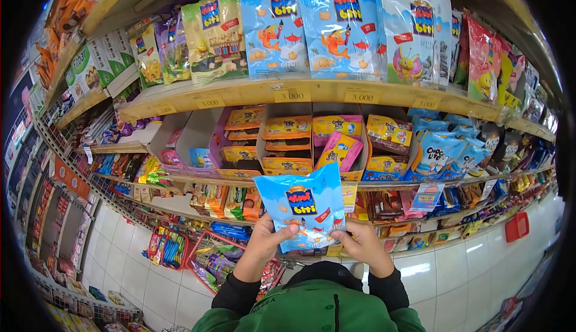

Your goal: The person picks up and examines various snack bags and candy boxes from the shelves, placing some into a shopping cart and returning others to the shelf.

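Observation:
A light blue snack bag (pixel 309 203) is held upright in front of me, its printed front facing up toward the camera. My left hand (pixel 270 239) grips its lower left side, thumb pressed on the front. At the lower right edge my right hand (pixel 360 242) pinches the bag the same way. The fingers behind the bag are hidden. Matching blue snack bags (pixel 342 32) stand on the upper shelf, beside a green-yellow bag (pixel 213 35) and a white bag (pixel 414 38).
A yellow shelf edge (pixel 327 93) carries price tags. Below it sit open boxes of orange packets (pixel 287 128) and blue Choc Lite bags (pixel 435 152). Red baskets of packets (pixel 207 242) stand on the tiled floor (pixel 153 290) at left. A red container (pixel 517 227) lies right.

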`<control>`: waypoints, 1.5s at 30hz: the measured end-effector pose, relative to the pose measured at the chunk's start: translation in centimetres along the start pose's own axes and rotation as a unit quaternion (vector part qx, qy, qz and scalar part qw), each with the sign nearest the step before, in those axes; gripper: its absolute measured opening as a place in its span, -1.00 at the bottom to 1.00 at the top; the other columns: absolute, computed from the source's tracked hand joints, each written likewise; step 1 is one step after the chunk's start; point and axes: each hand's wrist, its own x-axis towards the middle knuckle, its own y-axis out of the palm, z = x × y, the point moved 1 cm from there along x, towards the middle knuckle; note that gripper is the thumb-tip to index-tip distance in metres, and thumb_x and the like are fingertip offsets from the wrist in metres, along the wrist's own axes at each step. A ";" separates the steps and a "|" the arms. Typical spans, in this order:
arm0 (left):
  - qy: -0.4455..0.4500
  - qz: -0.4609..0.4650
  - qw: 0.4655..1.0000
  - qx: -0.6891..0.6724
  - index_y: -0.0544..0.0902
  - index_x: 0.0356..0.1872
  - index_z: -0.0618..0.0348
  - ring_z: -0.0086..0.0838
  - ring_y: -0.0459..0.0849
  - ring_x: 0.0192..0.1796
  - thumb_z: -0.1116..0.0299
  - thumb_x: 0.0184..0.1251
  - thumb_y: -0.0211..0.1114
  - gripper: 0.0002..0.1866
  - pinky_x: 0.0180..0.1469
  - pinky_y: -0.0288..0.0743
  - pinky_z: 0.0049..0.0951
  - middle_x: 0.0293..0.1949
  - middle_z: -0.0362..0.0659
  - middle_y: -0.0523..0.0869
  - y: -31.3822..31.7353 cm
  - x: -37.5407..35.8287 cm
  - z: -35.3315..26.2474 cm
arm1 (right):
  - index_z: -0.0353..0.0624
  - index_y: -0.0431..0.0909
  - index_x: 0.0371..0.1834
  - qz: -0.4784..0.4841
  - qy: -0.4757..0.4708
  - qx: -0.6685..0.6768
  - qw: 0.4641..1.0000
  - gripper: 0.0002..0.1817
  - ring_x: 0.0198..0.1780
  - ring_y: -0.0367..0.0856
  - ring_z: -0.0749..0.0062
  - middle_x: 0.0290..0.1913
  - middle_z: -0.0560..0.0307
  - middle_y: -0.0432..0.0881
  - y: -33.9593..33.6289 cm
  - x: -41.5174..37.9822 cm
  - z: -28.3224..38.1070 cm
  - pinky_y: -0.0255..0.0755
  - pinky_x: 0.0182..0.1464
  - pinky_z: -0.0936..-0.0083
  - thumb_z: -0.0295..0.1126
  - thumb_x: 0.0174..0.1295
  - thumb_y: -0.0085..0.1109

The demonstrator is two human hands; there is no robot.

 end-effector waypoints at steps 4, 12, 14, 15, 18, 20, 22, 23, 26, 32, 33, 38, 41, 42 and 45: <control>0.076 0.035 0.996 0.003 0.32 -0.04 0.25 -0.47 0.49 -0.12 0.57 -0.19 0.34 -0.42 -0.08 0.39 -0.43 -0.14 -0.14 0.49 1.6 0.2 -1.0 | -0.29 0.46 -0.54 -0.028 -0.050 -0.037 0.998 -0.84 -0.59 0.40 0.29 -0.61 0.00 0.43 -0.2 0.6 0.9 0.24 -0.53 0.52 -0.40 0.02 0.11; 0.314 -0.038 0.949 0.001 0.32 -0.04 0.25 -0.41 0.50 -0.12 0.45 -0.30 0.42 -0.34 -0.05 0.40 -0.39 -0.15 -0.16 0.50 1.4 3.9 -11.0 | -0.29 0.39 -0.31 -0.024 0.032 0.169 0.985 -0.83 -0.44 0.45 0.65 -0.47 0.20 0.49 -1.1 0.0 0.7 0.35 -0.38 0.72 -0.40 0.12 0.02; 0.413 -0.020 0.910 0.036 0.32 -0.04 0.25 -0.42 0.50 -0.12 0.45 -0.25 0.40 -0.37 -0.06 0.39 -0.38 -0.15 -0.18 0.50 1.5 5.3 -15.7 | -0.29 0.37 -0.26 -0.030 0.039 0.208 0.977 -0.83 -0.41 0.46 0.65 -0.41 0.19 0.47 -1.5 -0.4 0.2 0.35 -0.36 0.74 -0.42 0.14 0.00; 0.449 -0.031 0.891 0.053 0.33 -0.06 0.25 -0.44 0.52 -0.15 0.48 -0.19 0.36 -0.43 -0.08 0.41 -0.40 -0.17 -0.17 0.51 2.1 6.0 -17.7 | -0.30 0.36 -0.27 -0.043 0.040 0.208 0.976 -0.83 -0.42 0.47 0.62 -0.43 0.17 0.48 -1.6 -0.6 -0.2 0.36 -0.36 0.72 -0.43 0.13 -0.01; 0.448 -0.031 0.888 0.097 0.37 -0.10 0.26 -0.48 0.54 -0.23 0.52 -0.13 0.32 -0.53 -0.16 0.43 -0.48 -0.24 -0.15 0.54 3.9 8.7 -22.3 | -0.29 0.37 -0.26 -0.067 0.042 0.228 0.970 -0.85 -0.42 0.47 0.63 -0.42 0.18 0.48 -1.9 -1.1 -1.0 0.36 -0.37 0.73 -0.45 0.14 -0.02; 0.432 -0.006 0.891 0.138 0.39 -0.13 0.28 -0.50 0.54 -0.24 0.50 -0.14 0.34 -0.54 -0.18 0.43 -0.50 -0.25 -0.15 0.55 4.9 10.9 -23.8 | -0.30 0.37 -0.26 -0.080 0.055 0.222 0.970 -0.85 -0.43 0.47 0.63 -0.43 0.17 0.49 -2.1 -1.5 -1.5 0.36 -0.38 0.73 -0.46 0.14 -0.02; 0.425 0.014 0.890 0.166 0.41 -0.15 0.29 -0.51 0.54 -0.25 0.47 -0.15 0.36 -0.54 -0.19 0.43 -0.51 -0.26 -0.15 0.55 5.6 12.7 -24.2 | -0.31 0.37 -0.27 -0.100 0.061 0.211 0.970 -0.85 -0.46 0.48 0.63 -0.45 0.15 0.50 -2.2 -1.8 -2.1 0.36 -0.40 0.74 -0.46 0.13 -0.02; 0.427 0.022 0.887 0.173 0.41 -0.16 0.29 -0.52 0.54 -0.26 0.46 -0.16 0.37 -0.54 -0.20 0.43 -0.52 -0.26 -0.15 0.56 6.0 13.6 -24.0 | -0.31 0.37 -0.27 -0.106 0.066 0.213 0.969 -0.84 -0.46 0.48 0.63 -0.45 0.15 0.50 -2.3 -2.0 -2.2 0.37 -0.40 0.74 -0.46 0.13 -0.02; 0.399 0.034 0.896 0.193 0.43 -0.20 0.30 -0.52 0.54 -0.27 0.44 -0.18 0.39 -0.55 -0.21 0.43 -0.54 -0.28 -0.14 0.57 6.3 14.6 -23.8 | -0.31 0.37 -0.27 -0.125 0.081 0.214 0.965 -0.84 -0.47 0.49 0.62 -0.45 0.14 0.50 -2.8 -2.4 -2.4 0.38 -0.40 0.73 -0.46 0.13 -0.01; 0.370 0.028 0.895 0.246 0.45 -0.23 0.30 -0.51 0.56 -0.29 0.43 -0.18 0.40 -0.57 -0.24 0.44 -0.53 -0.31 -0.12 0.59 6.1 14.6 -24.1 | -0.32 0.37 -0.28 -0.148 0.090 0.205 0.963 -0.83 -0.46 0.49 0.60 -0.46 0.14 0.50 -3.2 -2.6 -2.9 0.40 -0.39 0.70 -0.45 0.13 0.00; 0.374 0.028 0.891 0.254 0.45 -0.23 0.30 -0.51 0.56 -0.29 0.42 -0.18 0.39 -0.58 -0.24 0.45 -0.53 -0.31 -0.12 0.59 6.1 14.5 -24.2 | -0.32 0.37 -0.28 -0.148 0.090 0.206 0.963 -0.83 -0.46 0.49 0.60 -0.46 0.14 0.50 -3.2 -2.5 -3.0 0.40 -0.39 0.70 -0.45 0.13 0.00; 0.398 0.007 0.860 0.320 0.38 -0.14 0.31 -0.45 0.57 -0.28 0.29 -0.21 0.42 -0.43 -0.24 0.45 -0.49 -0.29 -0.08 0.58 5.6 15.4 -24.1 | -0.32 0.37 -0.29 -0.142 0.091 0.208 0.963 -0.83 -0.45 0.49 0.61 -0.45 0.14 0.50 -2.9 -2.0 -3.6 0.40 -0.39 0.70 -0.44 0.13 0.01; 0.488 -0.091 0.757 0.425 0.30 -0.10 0.33 -0.36 0.59 -0.28 0.19 -0.29 0.45 -0.29 -0.25 0.45 -0.45 -0.32 0.00 0.59 5.7 15.3 -24.0 | -0.32 0.37 -0.29 -0.138 0.102 0.195 0.966 -0.83 -0.44 0.49 0.60 -0.45 0.14 0.50 -2.9 -1.9 -3.4 0.41 -0.38 0.70 -0.44 0.12 0.01; 0.517 -0.129 0.708 0.464 0.27 -0.07 0.34 -0.32 0.59 -0.27 0.16 -0.31 0.45 -0.24 -0.24 0.45 -0.42 -0.32 0.03 0.59 5.8 15.0 -24.1 | -0.33 0.37 -0.30 -0.137 0.102 0.194 0.966 -0.83 -0.44 0.49 0.60 -0.45 0.14 0.50 -2.9 -1.8 -3.5 0.41 -0.38 0.70 -0.44 0.12 0.01; 0.511 -0.134 0.703 0.476 0.25 -0.05 0.32 -0.34 0.56 -0.21 0.17 -0.31 0.45 -0.23 -0.16 0.40 -0.44 -0.26 0.03 0.55 6.0 14.6 -24.1 | -0.33 0.37 -0.30 -0.135 0.106 0.194 0.966 -0.83 -0.43 0.50 0.60 -0.44 0.13 0.50 -2.8 -1.8 -3.5 0.42 -0.36 0.68 -0.44 0.12 0.01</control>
